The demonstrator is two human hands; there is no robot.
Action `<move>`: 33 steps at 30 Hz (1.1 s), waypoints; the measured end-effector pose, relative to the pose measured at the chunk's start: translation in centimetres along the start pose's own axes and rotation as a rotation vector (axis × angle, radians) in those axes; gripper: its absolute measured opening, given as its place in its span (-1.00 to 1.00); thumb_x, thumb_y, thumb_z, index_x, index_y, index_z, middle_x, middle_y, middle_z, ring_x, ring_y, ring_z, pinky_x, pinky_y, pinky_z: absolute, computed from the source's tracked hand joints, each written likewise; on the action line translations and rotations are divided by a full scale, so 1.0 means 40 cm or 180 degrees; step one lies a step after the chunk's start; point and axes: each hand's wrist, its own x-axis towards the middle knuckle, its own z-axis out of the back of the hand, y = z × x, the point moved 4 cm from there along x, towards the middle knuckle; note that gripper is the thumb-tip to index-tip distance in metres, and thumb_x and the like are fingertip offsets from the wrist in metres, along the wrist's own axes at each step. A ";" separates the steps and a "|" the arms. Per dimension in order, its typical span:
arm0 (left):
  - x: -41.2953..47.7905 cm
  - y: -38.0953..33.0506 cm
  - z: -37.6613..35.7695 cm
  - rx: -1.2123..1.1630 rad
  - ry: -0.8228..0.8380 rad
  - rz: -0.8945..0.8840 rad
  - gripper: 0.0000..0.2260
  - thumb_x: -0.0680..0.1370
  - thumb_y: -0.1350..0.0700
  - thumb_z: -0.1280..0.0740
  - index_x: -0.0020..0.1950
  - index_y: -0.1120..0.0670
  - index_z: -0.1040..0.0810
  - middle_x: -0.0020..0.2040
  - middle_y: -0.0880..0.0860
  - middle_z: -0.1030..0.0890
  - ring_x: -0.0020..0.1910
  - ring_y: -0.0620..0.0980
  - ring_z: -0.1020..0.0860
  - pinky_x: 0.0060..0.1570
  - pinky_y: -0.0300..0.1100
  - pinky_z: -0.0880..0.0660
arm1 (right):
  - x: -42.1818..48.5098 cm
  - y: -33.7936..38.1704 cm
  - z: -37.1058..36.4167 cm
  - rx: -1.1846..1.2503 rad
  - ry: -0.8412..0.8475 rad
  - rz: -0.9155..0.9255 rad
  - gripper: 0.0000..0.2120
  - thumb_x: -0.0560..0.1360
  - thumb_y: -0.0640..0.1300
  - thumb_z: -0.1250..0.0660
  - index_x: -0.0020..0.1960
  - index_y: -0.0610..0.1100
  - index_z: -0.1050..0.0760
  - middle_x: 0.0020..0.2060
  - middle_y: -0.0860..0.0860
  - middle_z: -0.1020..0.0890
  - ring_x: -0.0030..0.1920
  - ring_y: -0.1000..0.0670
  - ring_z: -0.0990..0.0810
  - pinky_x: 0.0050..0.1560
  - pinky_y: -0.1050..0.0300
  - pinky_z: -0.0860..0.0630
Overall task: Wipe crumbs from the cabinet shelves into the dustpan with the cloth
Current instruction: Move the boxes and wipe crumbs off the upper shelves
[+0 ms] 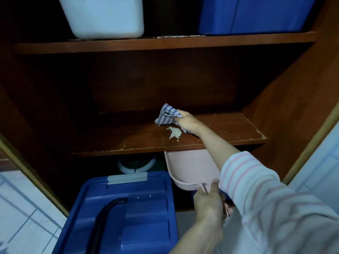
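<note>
On the middle cabinet shelf (117,140) my right hand (188,122) grips a crumpled blue-and-white striped cloth (167,115) and holds it on the wood. A small pale pile of crumbs (174,133) lies just in front of that hand, near the shelf's front edge. More fine crumbs are scattered along the right part of the shelf. Below, my left hand (209,200) grips the handle of a pink dustpan (190,165). The dustpan's mouth sits under the shelf's front edge, directly beneath the pile, and its pan looks empty.
A blue lidded storage box (128,208) with a black handle stands below left of the dustpan, with a white round object (136,166) behind it. On the upper shelf (165,44) sit a white tub (104,17) and a blue container (255,14). Cabinet walls close both sides.
</note>
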 end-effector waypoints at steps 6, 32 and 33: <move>0.003 0.001 -0.002 -0.0048 0.0022 -0.0054 -0.83 0.58 0.13 -0.26 -0.16 0.16 -0.37 -0.56 0.02 -0.38 -0.62 -0.07 -0.28 -0.66 -0.39 -0.22 | -0.039 0.010 0.010 -0.0062 0.0077 -0.0030 -0.70 0.61 -0.08 -0.15 0.31 -0.07 -0.46 0.21 -0.03 -0.55 0.21 -0.02 -0.49 0.06 0.22 -0.33; 0.001 -0.013 0.003 -0.0077 0.0118 -0.0070 -0.85 0.60 0.14 -0.24 -0.12 0.16 -0.34 -0.53 0.04 -0.34 -0.70 -0.13 -0.23 -0.66 -0.40 -0.21 | -0.251 -0.034 0.104 0.1042 -0.0253 -0.0531 -0.89 0.54 -0.16 -0.18 -0.15 -0.12 -0.41 -0.38 0.10 -0.45 -0.48 0.19 -0.38 -0.60 0.36 -0.23; 0.001 -0.014 0.003 -0.0081 0.0119 -0.0079 -0.85 0.60 0.14 -0.24 -0.12 0.16 -0.34 -0.52 0.04 -0.34 -0.70 -0.14 -0.23 -0.66 -0.41 -0.20 | -0.256 -0.030 0.104 0.0890 -0.0182 -0.0455 -0.89 0.53 -0.13 -0.20 -0.15 -0.13 -0.43 -0.30 0.08 -0.48 -0.36 0.17 -0.43 -0.49 0.38 -0.28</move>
